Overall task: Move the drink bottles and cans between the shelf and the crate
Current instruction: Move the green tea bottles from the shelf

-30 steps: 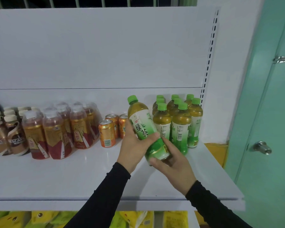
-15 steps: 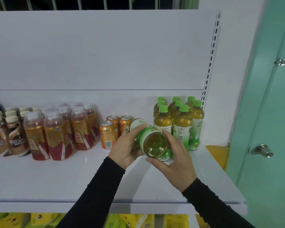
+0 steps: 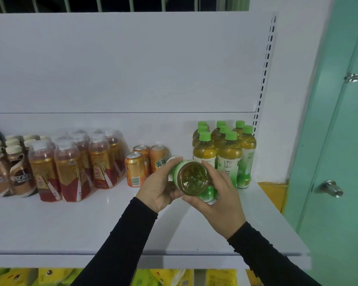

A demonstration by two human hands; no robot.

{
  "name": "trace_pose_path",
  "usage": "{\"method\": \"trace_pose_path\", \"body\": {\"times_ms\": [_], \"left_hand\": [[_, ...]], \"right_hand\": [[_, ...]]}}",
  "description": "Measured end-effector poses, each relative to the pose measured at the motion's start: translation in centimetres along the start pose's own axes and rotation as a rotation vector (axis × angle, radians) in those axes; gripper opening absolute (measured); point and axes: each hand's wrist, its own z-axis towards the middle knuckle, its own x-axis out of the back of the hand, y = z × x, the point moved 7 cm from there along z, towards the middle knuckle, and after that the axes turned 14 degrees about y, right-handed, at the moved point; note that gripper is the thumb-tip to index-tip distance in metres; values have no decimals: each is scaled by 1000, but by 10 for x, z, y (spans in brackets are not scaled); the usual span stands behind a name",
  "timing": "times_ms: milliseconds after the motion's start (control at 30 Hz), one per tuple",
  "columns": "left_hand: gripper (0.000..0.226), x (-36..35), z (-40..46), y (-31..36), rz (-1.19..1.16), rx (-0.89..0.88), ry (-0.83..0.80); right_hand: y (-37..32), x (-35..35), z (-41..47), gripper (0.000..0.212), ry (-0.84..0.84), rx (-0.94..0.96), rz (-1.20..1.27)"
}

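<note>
A green tea bottle [image 3: 191, 178] is tipped flat above the white shelf [image 3: 70, 228], its round base facing me and its cap hidden behind. My left hand [image 3: 159, 186] grips its left side with fingers curled over the label. On the other side my right hand [image 3: 219, 199] cups the bottle from the right and below. Just behind, several upright green tea bottles [image 3: 227, 153] with green caps stand at the shelf's right end. No crate is in view.
Three orange cans [image 3: 135, 170] stand left of my hands. Further left are shrink-wrapped red and gold bottles [image 3: 74, 168] and brown coffee bottles [image 3: 6, 172]. A teal door [image 3: 339, 141] with a knob is at the right. Yellow packages [image 3: 174, 278] fill the shelf below.
The bottle went from leaning upright in both hands to lying flat with its base toward me. Both hands kept hold and shifted slightly.
</note>
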Motion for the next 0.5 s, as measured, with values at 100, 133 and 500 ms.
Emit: {"method": "trace_pose_path", "body": {"times_ms": [100, 133, 500], "left_hand": [[14, 0, 0, -1, 9, 5, -6], [13, 0, 1, -1, 15, 2, -4], [100, 2, 4, 23, 187, -492, -36]], "right_hand": [[1, 0, -1, 82, -2, -5, 14], [1, 0, -1, 81, -6, -10, 24], [26, -18, -9, 63, -284, -385, 285]]}}
